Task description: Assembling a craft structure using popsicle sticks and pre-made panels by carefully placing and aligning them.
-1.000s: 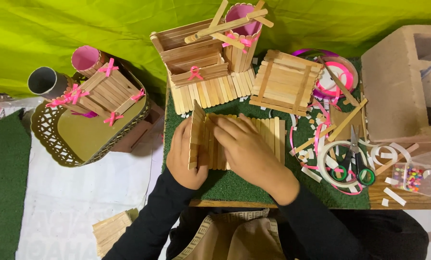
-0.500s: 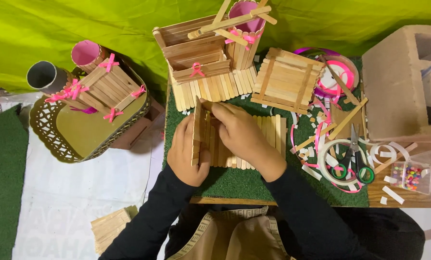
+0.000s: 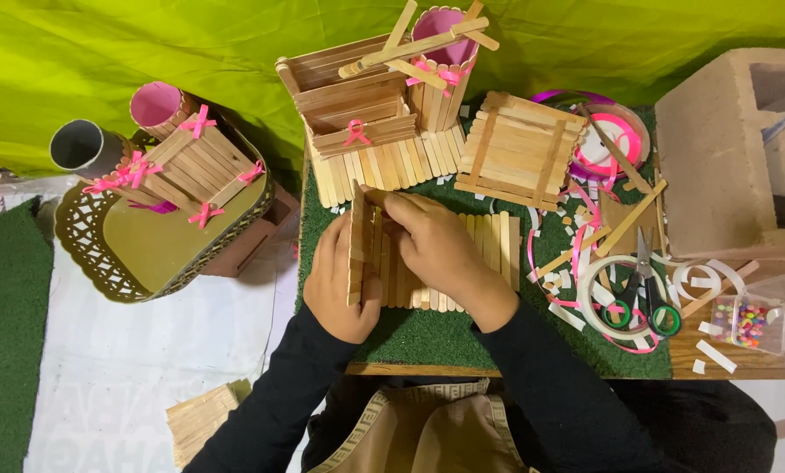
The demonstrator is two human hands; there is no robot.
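A flat panel of wooden craft sticks (image 3: 489, 250) lies on the green mat (image 3: 427, 337). At its left edge a second stick panel (image 3: 356, 245) stands upright. My left hand (image 3: 335, 285) holds that upright panel from the outside. My right hand (image 3: 441, 245) rests on the flat panel and presses its fingers against the upright one from the inside.
Behind my hands stands a stick-built box with pink bows and a pink cup (image 3: 384, 96), and a framed stick panel (image 3: 519, 149). Scissors (image 3: 645, 293), ribbon loops and a bead box (image 3: 747, 324) lie right. A gold tray (image 3: 147, 254) with another stick box is left.
My hands and the panels sit slightly lower and nearer in view; my right hand's fingers have shifted toward the top of the upright panel. Both hands keep their hold.
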